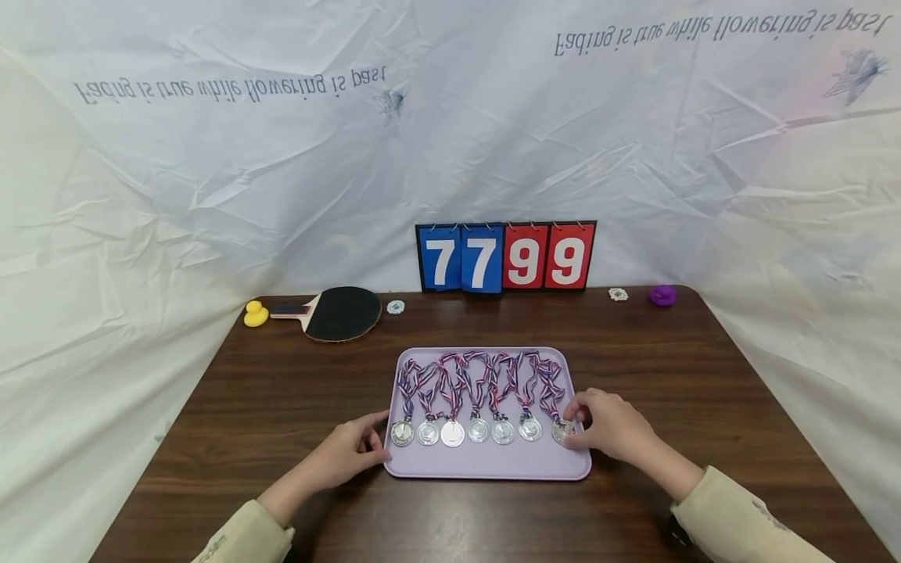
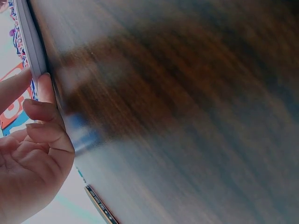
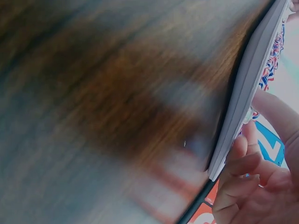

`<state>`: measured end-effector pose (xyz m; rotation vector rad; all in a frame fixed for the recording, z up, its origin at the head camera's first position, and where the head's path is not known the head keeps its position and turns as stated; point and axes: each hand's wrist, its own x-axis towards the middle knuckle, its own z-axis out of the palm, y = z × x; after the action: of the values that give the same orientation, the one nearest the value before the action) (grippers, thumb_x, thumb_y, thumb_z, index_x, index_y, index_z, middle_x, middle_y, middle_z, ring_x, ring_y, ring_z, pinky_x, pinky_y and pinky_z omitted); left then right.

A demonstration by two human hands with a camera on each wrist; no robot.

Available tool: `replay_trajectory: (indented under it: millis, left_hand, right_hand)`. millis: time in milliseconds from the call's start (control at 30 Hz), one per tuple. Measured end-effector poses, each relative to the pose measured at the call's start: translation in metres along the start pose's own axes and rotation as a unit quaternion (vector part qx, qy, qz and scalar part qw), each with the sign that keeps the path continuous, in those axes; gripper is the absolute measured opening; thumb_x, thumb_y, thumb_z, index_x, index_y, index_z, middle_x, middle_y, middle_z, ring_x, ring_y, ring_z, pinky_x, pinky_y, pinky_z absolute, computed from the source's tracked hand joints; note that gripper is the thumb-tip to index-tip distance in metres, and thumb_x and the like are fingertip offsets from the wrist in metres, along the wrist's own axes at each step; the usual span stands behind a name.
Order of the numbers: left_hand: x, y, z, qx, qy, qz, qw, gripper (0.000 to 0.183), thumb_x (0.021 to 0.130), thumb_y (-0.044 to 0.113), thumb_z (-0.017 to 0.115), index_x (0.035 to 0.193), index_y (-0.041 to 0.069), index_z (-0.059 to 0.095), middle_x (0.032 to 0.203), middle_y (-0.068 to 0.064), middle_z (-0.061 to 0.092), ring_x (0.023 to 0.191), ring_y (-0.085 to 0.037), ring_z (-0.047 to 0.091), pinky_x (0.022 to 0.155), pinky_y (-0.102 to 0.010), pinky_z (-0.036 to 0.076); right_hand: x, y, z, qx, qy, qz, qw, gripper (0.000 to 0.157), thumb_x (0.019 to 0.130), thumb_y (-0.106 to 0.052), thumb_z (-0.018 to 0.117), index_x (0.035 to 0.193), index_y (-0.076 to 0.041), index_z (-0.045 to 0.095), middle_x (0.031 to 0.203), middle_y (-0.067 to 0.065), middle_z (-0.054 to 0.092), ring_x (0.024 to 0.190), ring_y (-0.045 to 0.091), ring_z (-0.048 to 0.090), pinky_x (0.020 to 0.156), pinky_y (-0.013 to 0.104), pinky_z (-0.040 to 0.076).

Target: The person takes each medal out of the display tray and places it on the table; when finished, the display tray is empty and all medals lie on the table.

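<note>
A pale purple tray (image 1: 486, 465) lies on the table with several medals (image 1: 479, 430) set side by side in a row. Their striped red, white and blue ribbons (image 1: 486, 375) stretch toward the tray's far edge. Most discs look silver; the third from the left has a warmer tint. My left hand (image 1: 352, 450) holds the tray's left edge, thumb and forefinger against the rim, other fingers curled. At the row's right end, my right hand (image 1: 612, 426) pinches the last medal (image 1: 561, 432) between thumb and fingers, partly covering it. In the right wrist view the tray (image 3: 247, 84) hides most of that disc.
Behind the tray stands a flip scoreboard (image 1: 505, 258) showing 77 and 99. A table tennis bat (image 1: 345, 313), a yellow duck (image 1: 256, 313), two poker chips (image 1: 396, 307) and a purple duck (image 1: 662, 295) lie along the back. White cloth (image 1: 493, 156) surrounds the table.
</note>
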<state>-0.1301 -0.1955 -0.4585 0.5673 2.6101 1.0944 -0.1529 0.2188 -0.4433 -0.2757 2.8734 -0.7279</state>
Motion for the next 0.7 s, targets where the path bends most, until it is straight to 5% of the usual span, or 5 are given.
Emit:
replay_trajectory:
  millis: [300,700]
  left_hand:
    - [0.000,0.001,-0.001,-0.003,0.002,-0.002,1.0000,0.060,0.079,0.017,0.068,0.128,-0.004,0.041,0.071,0.005,0.053,0.055,-0.007,0.047,0.050,-0.023,0.040]
    - [-0.001,0.001,0.000,0.002,0.000,-0.005,1.0000,0.059,0.080,0.015,0.067,0.129,-0.004,0.041,0.071,0.005,0.054,0.054,-0.008,0.047,0.049,-0.024,0.041]
  right_hand:
    - [0.000,0.006,-0.005,0.035,-0.006,-0.036,0.999,0.024,0.065,-0.024,0.079,0.076,-0.020,0.059,0.064,-0.009,0.052,0.057,0.009,0.047,0.054,0.027,0.038]
    - [0.002,0.014,-0.017,0.066,-0.058,-0.108,0.990,0.027,0.077,-0.019,0.070,0.101,-0.008,0.064,0.066,-0.006,0.050,0.053,0.007,0.042,0.048,0.023,0.036]
